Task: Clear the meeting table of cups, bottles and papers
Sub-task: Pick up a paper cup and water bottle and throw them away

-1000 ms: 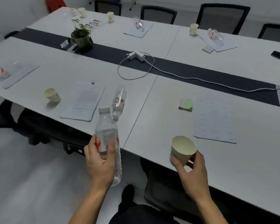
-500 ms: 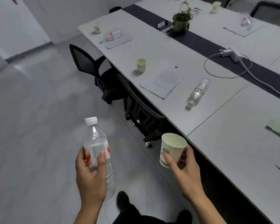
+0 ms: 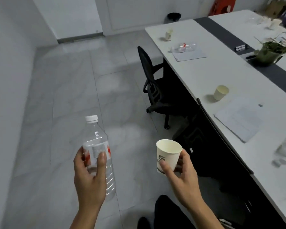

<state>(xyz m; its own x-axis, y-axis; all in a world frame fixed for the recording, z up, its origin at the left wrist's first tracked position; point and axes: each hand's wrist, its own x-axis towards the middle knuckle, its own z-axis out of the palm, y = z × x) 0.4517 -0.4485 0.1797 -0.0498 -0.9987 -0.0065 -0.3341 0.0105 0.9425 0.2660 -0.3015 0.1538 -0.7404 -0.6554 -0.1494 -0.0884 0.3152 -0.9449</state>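
Off the table [image 3: 196,75], now swung round to 3 o'clock — grips bottle [image 3: 97,146] in left hand [image 3: 89,179], holds cup [image 3: 168,154] in right hand [image 3: 183,182] — leaves more cups [image 3: 220,95], papers [image 3: 238,119] to fetch.

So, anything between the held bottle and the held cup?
No: the head view shows only floor between the bottle, in the left hand, and the cup, in the right hand.

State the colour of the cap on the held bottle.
The cap is white, seen in the head view.
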